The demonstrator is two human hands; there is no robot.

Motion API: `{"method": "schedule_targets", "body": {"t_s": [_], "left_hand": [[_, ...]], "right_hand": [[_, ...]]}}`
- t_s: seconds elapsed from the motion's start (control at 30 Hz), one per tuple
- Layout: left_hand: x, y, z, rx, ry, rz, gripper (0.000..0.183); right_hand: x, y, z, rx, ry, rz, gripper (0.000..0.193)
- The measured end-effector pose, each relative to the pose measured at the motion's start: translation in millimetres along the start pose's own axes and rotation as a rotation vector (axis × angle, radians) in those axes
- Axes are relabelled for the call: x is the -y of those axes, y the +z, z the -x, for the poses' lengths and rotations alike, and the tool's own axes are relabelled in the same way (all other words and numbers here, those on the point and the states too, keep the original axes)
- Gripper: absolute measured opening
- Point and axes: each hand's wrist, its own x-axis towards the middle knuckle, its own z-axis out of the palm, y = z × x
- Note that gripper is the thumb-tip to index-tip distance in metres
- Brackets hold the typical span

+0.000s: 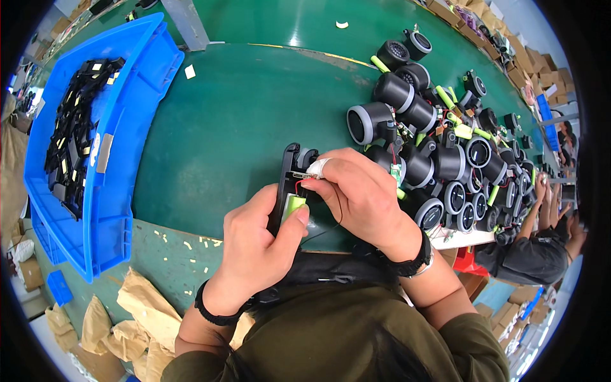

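Note:
My left hand (pixel 262 232) is closed around a long black plastic housing (pixel 287 159), held upright over the front of the green table. A light green battery cell (pixel 294 204) lies in the housing, with my left thumb against it. My right hand (pixel 363 197) pinches at the housing's upper part, where a small circuit board (pixel 301 175) and red wires show. White tape or cloth wraps one right fingertip. A thin dark wire hangs below the right fingers. Exactly what those fingertips grip is hidden.
A blue bin (pixel 121 146) with many black plastic parts (pixel 79 137) stands at the left. On the right lies a heap of black cylindrical units (pixel 420 159) with grey rings, green cells and wires. Brown paper bags (pixel 149 305) sit lower left. Other people (pixel 534 248) work far right.

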Motion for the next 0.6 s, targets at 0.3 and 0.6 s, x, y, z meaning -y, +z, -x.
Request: {"method": "schedule_targets", "body": {"t_s": [0.3,0.6], "left_hand": [[3.4,-1.2,0.9,0.000,0.097,-0.163,0.013],[3.7,5.7,4.7,-0.052,0.141,-0.130,0.014]], "right_hand": [[4.7,-1.9,1.2,0.032,0.034,0.027,0.020],[18.2,1.1,7.7,-0.025,0.084,0.193,0.019]]}}
